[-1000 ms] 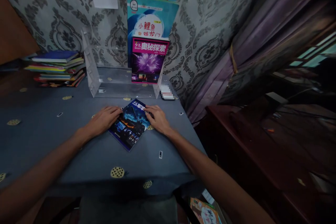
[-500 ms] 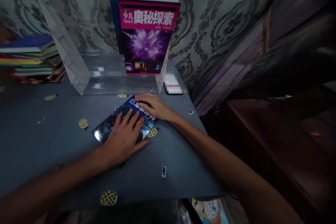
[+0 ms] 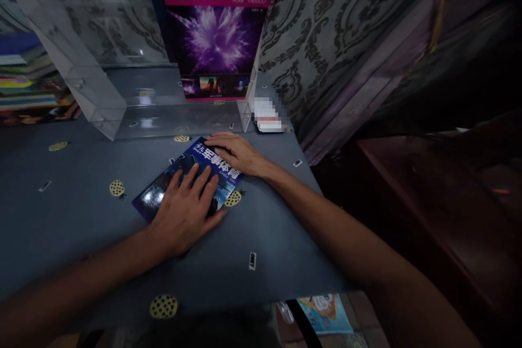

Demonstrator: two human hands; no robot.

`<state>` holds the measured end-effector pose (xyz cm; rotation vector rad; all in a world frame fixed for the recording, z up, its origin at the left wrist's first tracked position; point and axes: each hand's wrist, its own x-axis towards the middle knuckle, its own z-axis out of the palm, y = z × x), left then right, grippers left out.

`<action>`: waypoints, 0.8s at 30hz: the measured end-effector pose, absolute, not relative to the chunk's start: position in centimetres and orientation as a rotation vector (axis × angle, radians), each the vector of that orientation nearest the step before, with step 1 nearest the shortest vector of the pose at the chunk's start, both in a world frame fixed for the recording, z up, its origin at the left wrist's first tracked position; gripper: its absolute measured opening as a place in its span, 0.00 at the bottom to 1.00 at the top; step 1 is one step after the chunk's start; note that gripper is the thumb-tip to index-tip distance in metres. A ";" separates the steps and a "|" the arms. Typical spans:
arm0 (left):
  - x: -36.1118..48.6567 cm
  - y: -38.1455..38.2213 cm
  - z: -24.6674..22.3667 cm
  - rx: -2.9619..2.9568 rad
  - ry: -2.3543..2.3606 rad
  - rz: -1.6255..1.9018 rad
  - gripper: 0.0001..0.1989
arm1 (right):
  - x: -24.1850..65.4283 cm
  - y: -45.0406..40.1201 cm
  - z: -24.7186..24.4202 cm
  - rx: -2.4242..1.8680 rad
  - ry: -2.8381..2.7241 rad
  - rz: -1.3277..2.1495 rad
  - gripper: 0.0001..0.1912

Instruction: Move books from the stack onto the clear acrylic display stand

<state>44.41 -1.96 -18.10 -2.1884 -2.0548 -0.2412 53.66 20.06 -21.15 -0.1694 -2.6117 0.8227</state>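
Observation:
A dark blue book (image 3: 150, 196) with a glossy cover and white title lies flat and slanted on the blue-grey table (image 3: 261, 217). My left hand (image 3: 183, 209) rests on its lower part with the fingers spread, covering some of the cover. Across the upper right corner of the same book lies my right hand (image 3: 238, 155), its fingers stretched out over part of the title. Behind the book stands a clear acrylic rack (image 3: 175, 122). A book with a pink and purple cover (image 3: 216, 38) is upright at the rack's right side.
Stacked books (image 3: 28, 84) are at the far left. A phone (image 3: 267, 117) with a blurred screen lies right of the rack. Patterned wallpaper (image 3: 310, 38) and a curtain are behind. A dark red surface (image 3: 432, 228) is at the right, and a colourful package (image 3: 326, 312) is below the table edge.
The view has shifted closer, so the rack and pink book look larger and higher. Both hands stay on the blue book in nearly the same places.

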 end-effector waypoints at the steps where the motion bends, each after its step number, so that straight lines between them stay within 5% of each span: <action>1: 44.4 -2.0 -18.0 -2.189 -2.045 -0.240 0.31 | 53.8 20.0 -21.0 -0.185 -2.603 0.839 0.20; 24: 45.1 -1.7 -16.0 -2.166 -2.039 -0.097 0.23 | 61.4 15.4 -20.5 -0.509 -2.370 0.860 0.21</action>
